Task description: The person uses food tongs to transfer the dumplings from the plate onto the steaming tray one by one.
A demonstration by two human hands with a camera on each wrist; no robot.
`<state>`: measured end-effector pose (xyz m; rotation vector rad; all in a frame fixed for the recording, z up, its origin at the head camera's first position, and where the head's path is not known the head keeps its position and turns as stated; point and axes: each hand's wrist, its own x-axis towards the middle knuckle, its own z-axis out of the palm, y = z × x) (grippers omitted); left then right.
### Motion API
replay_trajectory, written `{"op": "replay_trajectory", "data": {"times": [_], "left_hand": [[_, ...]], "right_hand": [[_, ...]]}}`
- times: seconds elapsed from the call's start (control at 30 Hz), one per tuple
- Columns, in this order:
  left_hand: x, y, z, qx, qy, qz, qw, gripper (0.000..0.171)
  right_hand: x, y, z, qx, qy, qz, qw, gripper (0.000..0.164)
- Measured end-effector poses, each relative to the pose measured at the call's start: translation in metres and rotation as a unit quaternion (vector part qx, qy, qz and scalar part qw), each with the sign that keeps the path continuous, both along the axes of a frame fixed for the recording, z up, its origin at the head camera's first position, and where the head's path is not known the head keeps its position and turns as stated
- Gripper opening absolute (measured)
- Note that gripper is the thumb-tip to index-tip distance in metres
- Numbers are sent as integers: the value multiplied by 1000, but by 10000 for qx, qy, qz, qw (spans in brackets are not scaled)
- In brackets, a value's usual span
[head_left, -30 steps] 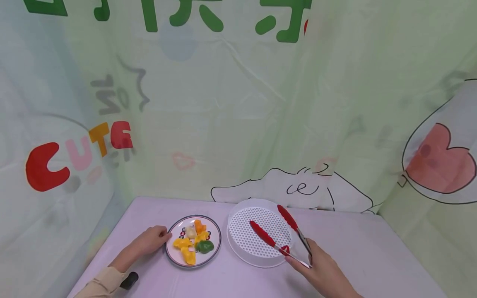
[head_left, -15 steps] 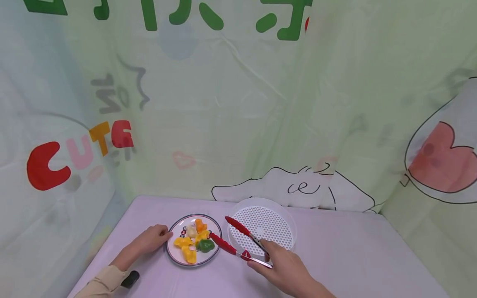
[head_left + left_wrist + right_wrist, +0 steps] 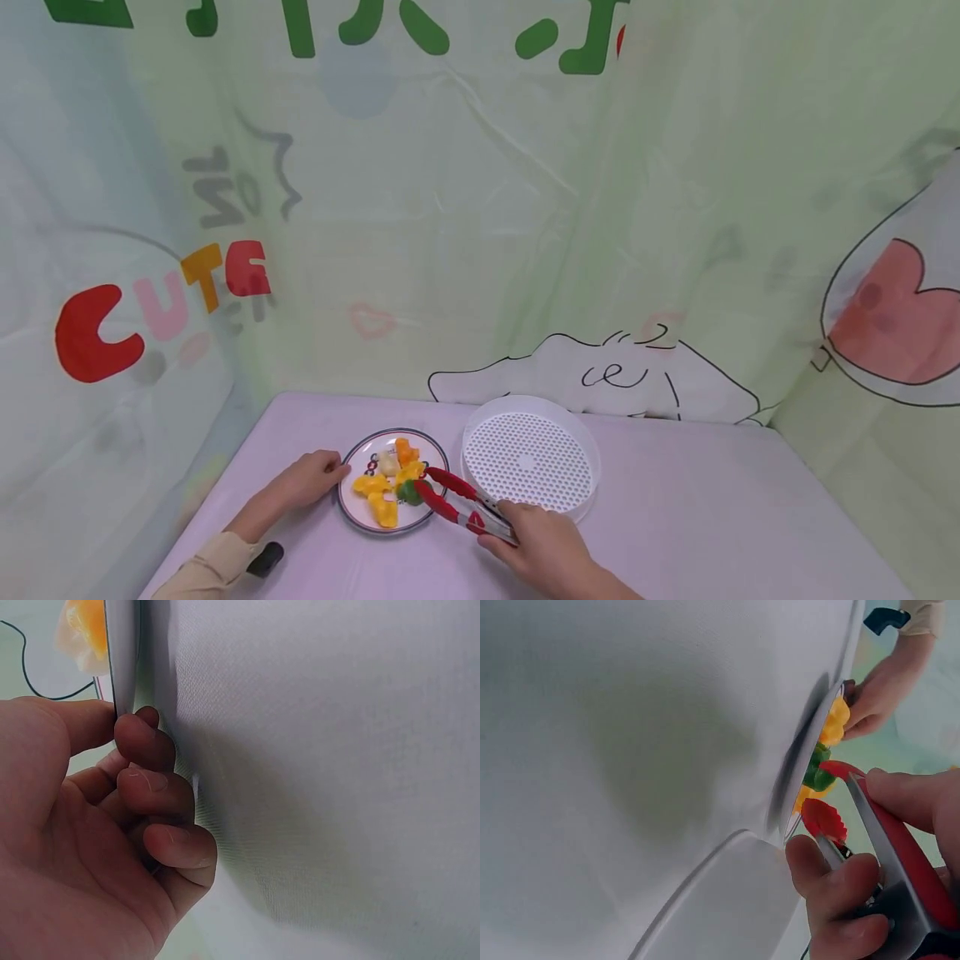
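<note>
My left hand (image 3: 311,481) pinches the left rim of a white plate (image 3: 408,518) between thumb and curled fingers, as the left wrist view (image 3: 105,817) also shows. On the plate lie several dumpling-shaped pieces: yellow ones (image 3: 384,510), an orange one (image 3: 407,452), a pale one (image 3: 387,463) and a green one (image 3: 408,492). In my right hand (image 3: 546,546) is a pair of red-tipped metal tongs (image 3: 453,483). Their spread tips reach over the plate's right rim, at the green piece. The right wrist view shows thumb and fingers round the tongs' handles (image 3: 904,855).
A round white tray (image 3: 525,458) with a perforated base stands right of the plate, near the table's back edge. A dark object (image 3: 266,559) lies by the left sleeve (image 3: 213,567). A printed curtain (image 3: 480,208) surrounds the lilac table (image 3: 697,508) at the back and sides.
My right hand has carried the tongs left from above the perforated tray to the green piece on the plate. Their tips have come closer together. The left hand stays at the plate's rim.
</note>
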<state>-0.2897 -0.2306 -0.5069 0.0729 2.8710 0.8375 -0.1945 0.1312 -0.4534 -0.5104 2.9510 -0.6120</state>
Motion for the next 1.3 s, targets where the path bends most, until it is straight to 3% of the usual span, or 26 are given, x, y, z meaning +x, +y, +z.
{"op": "replay_trajectory", "data": {"times": [0.23, 0.57, 0.73, 0.87, 1.07, 1.3], "left_hand": [[0, 1, 1, 3, -1, -4, 10000, 21], [2, 2, 6, -10, -66, -9, 10000, 21], [2, 2, 6, -43, -64, -14, 10000, 21], [1, 2, 4, -76, -2, -32, 10000, 21], [-1, 1, -1, -76, 39, -24, 10000, 21], [-4, -2, -5, -94, 11, -7, 10000, 22]], "right_hand": [[1, -1, 1, -67, 120, 128, 9998, 28], [2, 1, 4, -140, 184, 68, 9997, 26], [4, 5, 14, -213, 291, 27, 9993, 30], [5, 14, 25, -285, 419, -248, 9984, 41], [1, 40, 38, -285, 528, -1149, 9916, 52], [-11, 82, 33, -185, 287, -1617, 9862, 60]]}}
